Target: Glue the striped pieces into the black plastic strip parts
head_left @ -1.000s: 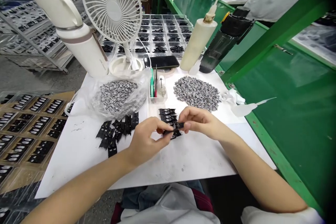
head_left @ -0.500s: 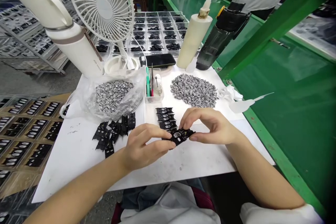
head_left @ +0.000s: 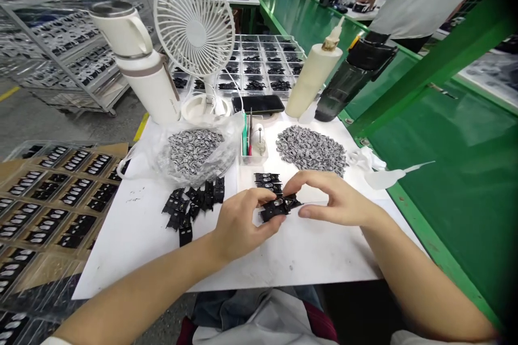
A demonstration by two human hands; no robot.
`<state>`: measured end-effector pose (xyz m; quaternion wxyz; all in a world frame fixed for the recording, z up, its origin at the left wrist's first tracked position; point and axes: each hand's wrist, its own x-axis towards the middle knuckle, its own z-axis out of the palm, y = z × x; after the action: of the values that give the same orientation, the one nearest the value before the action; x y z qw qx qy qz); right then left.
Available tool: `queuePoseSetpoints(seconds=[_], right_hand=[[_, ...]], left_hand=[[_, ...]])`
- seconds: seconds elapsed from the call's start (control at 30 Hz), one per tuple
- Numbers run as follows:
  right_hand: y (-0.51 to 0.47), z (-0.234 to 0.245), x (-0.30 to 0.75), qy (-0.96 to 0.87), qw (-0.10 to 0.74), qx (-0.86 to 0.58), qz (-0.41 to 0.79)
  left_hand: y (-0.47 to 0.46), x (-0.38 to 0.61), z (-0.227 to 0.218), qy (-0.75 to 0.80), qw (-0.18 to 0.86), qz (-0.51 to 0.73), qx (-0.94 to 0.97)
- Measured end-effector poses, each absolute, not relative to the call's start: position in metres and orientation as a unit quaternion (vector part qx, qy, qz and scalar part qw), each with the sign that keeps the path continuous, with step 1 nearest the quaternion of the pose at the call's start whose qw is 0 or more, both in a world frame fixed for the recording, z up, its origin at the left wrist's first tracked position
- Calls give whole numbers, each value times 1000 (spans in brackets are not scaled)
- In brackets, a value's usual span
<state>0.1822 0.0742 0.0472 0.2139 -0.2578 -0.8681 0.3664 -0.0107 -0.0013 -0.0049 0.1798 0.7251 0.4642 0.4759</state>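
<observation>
A small black plastic part (head_left: 279, 204) with a clear oval window is held above the white table. My left hand (head_left: 240, 221) pinches its left end between thumb and fingers. At its right end is my right hand (head_left: 335, 197), the index fingertip on the far edge and the thumb close to the near corner. Behind the hands lies a short column of similar black parts (head_left: 267, 179), partly hidden by my fingers. A loose heap of black parts (head_left: 190, 205) lies left of my left hand.
Small grey pieces fill a plastic bag (head_left: 194, 151) and form a pile (head_left: 311, 148). Behind stand a pen box (head_left: 254, 159), phone (head_left: 259, 103), fan (head_left: 196, 32), white flask (head_left: 149, 86), glue bottle (head_left: 313, 78) and dark bottle (head_left: 343, 83). A co-worker's hand (head_left: 367, 0) shows far off.
The view has shifted, so the table items appear further right and lower. My left fingers have changed their hold on the black part, which now lies more level.
</observation>
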Motion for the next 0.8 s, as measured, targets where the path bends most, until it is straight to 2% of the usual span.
queuePoseSetpoints(seconds=[0.13,0.23,0.33,0.43,0.5,0.7,0.8], right_hand=[[87,75,148,-861,223,-349,295],[101,83,97,-912,183,-298,214],[117,72,41,-962,116,-219,114],[133,51,2,-976,37,-201,70],[140,38,-12,-977,15,-204,57],[144,33,-19,-974,25,-218,61],[136,50,-6,-955,90,-256,120]], left_hand=[[-1,-10,-6,466,257,423,734],[-2,-9,-8,424,257,383,779],[-3,-9,-11,391,219,347,824],[-3,-9,-12,345,197,326,858],[-3,-9,-13,316,192,328,869],[-3,-8,-15,327,212,354,850],[-2,-10,-16,364,230,368,824]])
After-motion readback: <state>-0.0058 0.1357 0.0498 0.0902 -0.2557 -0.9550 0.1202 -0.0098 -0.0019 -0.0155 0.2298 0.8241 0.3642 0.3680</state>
